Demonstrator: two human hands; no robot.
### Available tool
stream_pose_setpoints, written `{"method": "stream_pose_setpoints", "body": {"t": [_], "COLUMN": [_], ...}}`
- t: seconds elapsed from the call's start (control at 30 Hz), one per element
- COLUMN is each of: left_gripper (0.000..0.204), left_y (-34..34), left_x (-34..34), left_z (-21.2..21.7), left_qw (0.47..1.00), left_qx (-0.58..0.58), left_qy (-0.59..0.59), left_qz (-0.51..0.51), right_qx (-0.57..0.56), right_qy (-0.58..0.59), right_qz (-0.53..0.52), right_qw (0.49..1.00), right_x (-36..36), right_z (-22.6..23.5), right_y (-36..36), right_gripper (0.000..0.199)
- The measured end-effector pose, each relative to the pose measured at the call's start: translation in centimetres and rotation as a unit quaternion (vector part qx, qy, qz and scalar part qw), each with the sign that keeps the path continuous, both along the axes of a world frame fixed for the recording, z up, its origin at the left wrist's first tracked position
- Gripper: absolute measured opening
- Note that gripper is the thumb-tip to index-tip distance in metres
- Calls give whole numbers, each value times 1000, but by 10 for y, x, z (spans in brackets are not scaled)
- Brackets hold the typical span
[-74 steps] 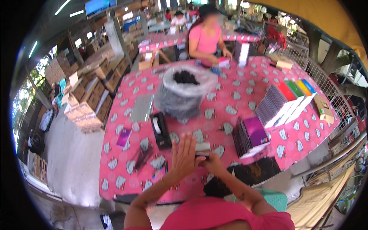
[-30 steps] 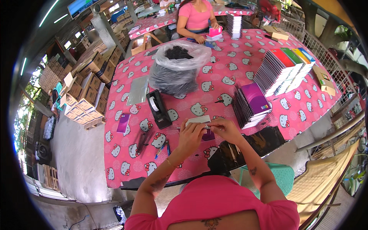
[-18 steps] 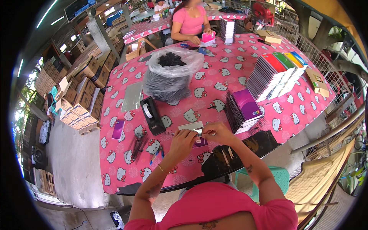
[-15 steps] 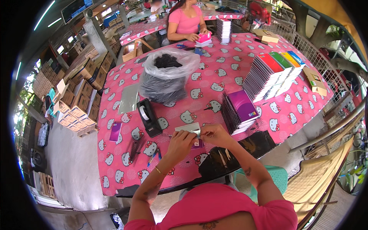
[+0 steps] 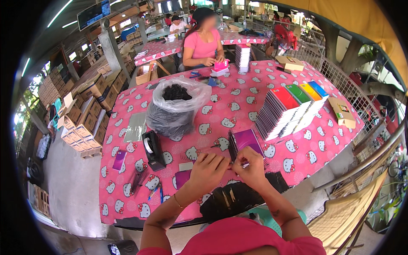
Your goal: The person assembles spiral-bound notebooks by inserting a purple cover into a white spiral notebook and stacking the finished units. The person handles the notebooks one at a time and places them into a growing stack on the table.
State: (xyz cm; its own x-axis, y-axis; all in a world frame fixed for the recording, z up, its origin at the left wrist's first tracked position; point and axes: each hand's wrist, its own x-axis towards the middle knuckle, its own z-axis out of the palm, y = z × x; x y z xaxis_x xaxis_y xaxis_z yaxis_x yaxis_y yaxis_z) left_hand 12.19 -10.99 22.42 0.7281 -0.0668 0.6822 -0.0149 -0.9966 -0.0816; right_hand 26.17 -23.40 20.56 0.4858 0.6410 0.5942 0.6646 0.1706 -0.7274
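My left hand (image 5: 209, 171) and my right hand (image 5: 250, 166) meet over the near side of the table, thumbs and fingers pinched together. What they pinch is too small and covered to make out. By my left hand lies a purple notebook cover (image 5: 182, 178), partly hidden under the wrist, with a small white spiral-edged page (image 5: 185, 166) beside it. Just beyond my right hand stands a stack of purple spiral notebooks (image 5: 250, 141). To the left are a black tape dispenser (image 5: 154, 153) and a small purple booklet (image 5: 119, 160).
A clear plastic bag (image 5: 197, 94) of black binding coils stands left of centre. Tall stacks of coloured spiral notebooks (image 5: 278, 112) are to the right. Pens (image 5: 161, 193) and loose coils (image 5: 137, 182) lie at the near left. Across the table, a person (image 5: 203, 46) handles pink notebooks.
My hands have shifted right, away from the white page and closer to the purple stack, and remain pinched together. The whole view has tilted up and moved a little.
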Motion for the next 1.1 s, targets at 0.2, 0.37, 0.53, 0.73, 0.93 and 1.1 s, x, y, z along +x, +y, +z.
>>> {"method": "stream_pose_setpoints", "body": {"t": [0.2,0.37,0.53,0.73,0.93,1.1], "left_gripper": [23,28,39,39,67,76], "left_y": [-31,-33,13,12,-35,-55], "left_x": [31,83,122,138,125,129], "left_z": [39,67,9,-65,-114,-121], "left_qw": [912,941,898,963,656,647], "left_qx": [-381,-270,-433,-242,-741,-751], "left_qy": [-118,-199,-58,-104,-144,-130], "left_qz": [96,-33,-60,62,2,-11], "right_qx": [54,42,-29,-130,-149,-141], "right_qy": [17,292,356,153,378,478], "right_qz": [28,155,150,9,109,158], "right_qw": [998,943,922,980,907,852], "right_x": [8,53,101,136,129,119], "right_z": [47,54,21,-80,-72,-57], "right_y": [-26,-30,-13,-12,-11,-11], "right_gripper": [43,43,46,56,77,81]}}
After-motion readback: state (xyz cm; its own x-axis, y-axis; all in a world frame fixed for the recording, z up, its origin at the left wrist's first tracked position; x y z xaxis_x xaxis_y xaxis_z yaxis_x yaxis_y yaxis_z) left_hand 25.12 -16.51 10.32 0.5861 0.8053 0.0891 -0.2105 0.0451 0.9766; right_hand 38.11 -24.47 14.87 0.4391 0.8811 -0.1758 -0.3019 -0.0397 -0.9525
